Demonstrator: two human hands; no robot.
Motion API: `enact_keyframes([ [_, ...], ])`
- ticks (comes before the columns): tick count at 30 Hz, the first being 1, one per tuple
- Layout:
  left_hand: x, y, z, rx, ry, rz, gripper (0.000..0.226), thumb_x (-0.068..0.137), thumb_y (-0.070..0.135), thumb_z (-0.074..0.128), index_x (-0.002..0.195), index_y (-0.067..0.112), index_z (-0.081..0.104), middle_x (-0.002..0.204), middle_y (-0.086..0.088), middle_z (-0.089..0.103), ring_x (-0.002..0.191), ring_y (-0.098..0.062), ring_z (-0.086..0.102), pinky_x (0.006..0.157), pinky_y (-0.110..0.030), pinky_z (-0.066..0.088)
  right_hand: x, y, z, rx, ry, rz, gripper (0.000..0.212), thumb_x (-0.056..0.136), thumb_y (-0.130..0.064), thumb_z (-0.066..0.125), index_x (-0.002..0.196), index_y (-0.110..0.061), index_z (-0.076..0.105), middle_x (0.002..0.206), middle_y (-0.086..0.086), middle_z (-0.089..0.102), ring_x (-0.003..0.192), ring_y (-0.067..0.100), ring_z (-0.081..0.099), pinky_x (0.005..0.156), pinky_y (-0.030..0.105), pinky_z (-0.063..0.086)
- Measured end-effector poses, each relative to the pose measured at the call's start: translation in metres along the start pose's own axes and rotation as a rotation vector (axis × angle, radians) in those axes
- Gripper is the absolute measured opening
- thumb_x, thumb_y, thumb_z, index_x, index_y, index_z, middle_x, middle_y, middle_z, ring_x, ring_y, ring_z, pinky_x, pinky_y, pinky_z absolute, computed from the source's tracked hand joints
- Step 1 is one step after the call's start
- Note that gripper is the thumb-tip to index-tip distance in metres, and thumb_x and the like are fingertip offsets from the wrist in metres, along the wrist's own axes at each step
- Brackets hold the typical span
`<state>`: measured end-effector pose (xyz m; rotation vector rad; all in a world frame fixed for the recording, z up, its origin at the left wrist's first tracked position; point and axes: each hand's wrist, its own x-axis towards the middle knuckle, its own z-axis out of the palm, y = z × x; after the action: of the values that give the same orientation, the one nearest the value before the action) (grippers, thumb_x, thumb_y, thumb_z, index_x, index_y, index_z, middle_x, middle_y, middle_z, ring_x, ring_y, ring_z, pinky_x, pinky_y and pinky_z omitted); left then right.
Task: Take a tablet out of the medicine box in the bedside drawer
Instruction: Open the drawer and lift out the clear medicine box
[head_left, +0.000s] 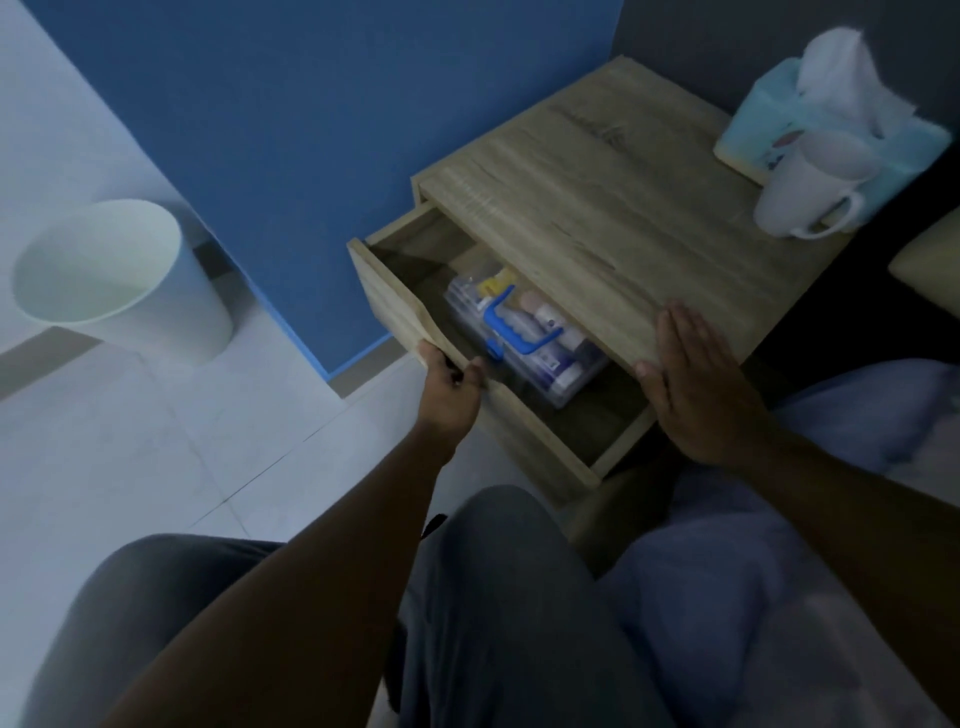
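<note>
A wooden bedside table (623, 197) has its top drawer (395, 301) pulled partly out toward me. Inside lies a clear plastic medicine box (566, 369) with a blue handle (511, 327), small bottles and packets showing through its lid. My left hand (449, 387) grips the top edge of the drawer front, fingers curled over it. My right hand (691, 379) rests flat, fingers together, on the front edge of the tabletop, just right of the box. The far part of the box is hidden under the tabletop.
A white mug (810, 192) and a light blue tissue pack (831, 119) stand at the table's back right corner. A white waste bin (114, 275) sits on the tiled floor at left, by a blue wall. My knees and bedding fill the foreground.
</note>
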<state>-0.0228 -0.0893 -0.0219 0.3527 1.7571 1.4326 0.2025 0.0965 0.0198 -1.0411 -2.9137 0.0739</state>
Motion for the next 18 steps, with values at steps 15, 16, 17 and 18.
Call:
enact_keyframes([
  [15,-0.035,-0.016,-0.045,0.049,0.04,-0.085,0.083,0.096,0.032,0.054,0.155,0.032,-0.005,0.158,-0.001,0.032,0.133,-0.023,0.044,0.096,-0.032,0.042,-0.001,-0.008,-0.013,0.042,-0.084,0.028,0.075,0.098,-0.05,0.017,0.154,0.0,0.017,0.162,0.02,0.016,0.151,0.032,0.014,0.122,0.046,0.011],
  [16,-0.035,-0.016,-0.047,0.048,0.041,-0.089,0.084,0.096,0.031,0.053,0.155,0.031,-0.006,0.159,-0.001,0.03,0.136,-0.025,0.042,0.098,-0.034,0.042,-0.001,-0.008,-0.014,0.043,-0.083,0.024,0.074,0.099,-0.049,0.016,0.154,0.001,0.017,0.162,0.021,0.017,0.15,0.034,0.015,0.122,0.047,0.013],
  [17,-0.036,-0.016,-0.048,0.052,0.041,-0.09,0.084,0.096,0.03,0.053,0.155,0.031,-0.007,0.16,-0.002,0.029,0.139,-0.027,0.04,0.102,-0.037,0.042,-0.001,-0.009,-0.014,0.044,-0.082,0.02,0.073,0.101,-0.049,0.015,0.153,0.002,0.018,0.161,0.022,0.018,0.15,0.035,0.016,0.122,0.049,0.014],
  [18,-0.037,-0.015,-0.049,0.06,0.042,-0.089,0.085,0.096,0.029,0.054,0.155,0.03,-0.008,0.16,-0.002,0.027,0.14,-0.028,0.039,0.105,-0.04,0.041,-0.002,-0.01,-0.015,0.045,-0.083,0.019,0.074,0.101,-0.05,0.014,0.153,0.003,0.019,0.161,0.023,0.019,0.15,0.036,0.017,0.121,0.05,0.016],
])
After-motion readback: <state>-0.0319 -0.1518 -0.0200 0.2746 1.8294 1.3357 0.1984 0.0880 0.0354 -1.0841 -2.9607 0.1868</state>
